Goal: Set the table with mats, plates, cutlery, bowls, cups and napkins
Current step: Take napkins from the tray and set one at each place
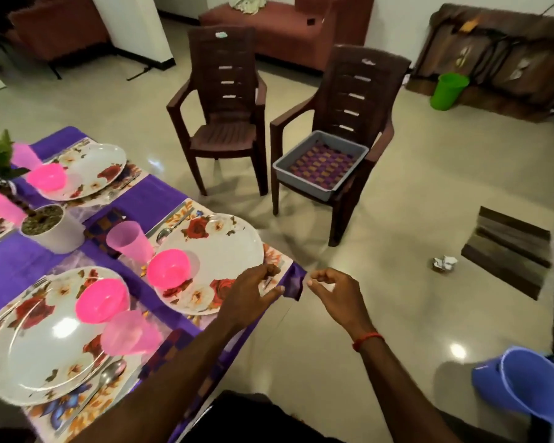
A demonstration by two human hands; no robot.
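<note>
Floral plates with pink bowls sit on floral mats over a purple tablecloth [293, 287]. The middle plate [224, 247] has a pink bowl [168, 268], a pink cup [128, 239], a spoon [167, 231] and a checked napkin [106, 225] beside it. My left hand [253, 289] lies over that plate's right rim and the mat [279, 254], fingers partly curled; whether it pinches anything is unclear. My right hand [330, 289] hovers just off the table corner with loosely curled fingers and nothing in it. The nearest plate [45, 346] has its bowl [101, 300], cup [130, 332] and spoon [109, 375].
A white plant pot [50, 228] stands mid-table. Two brown plastic chairs [224, 100] face the table; the right one carries a grey tray [320, 161] with a checked cloth inside. On the floor are a green bin [448, 91], a blue plastic vessel [522, 382] and crumpled paper [443, 262].
</note>
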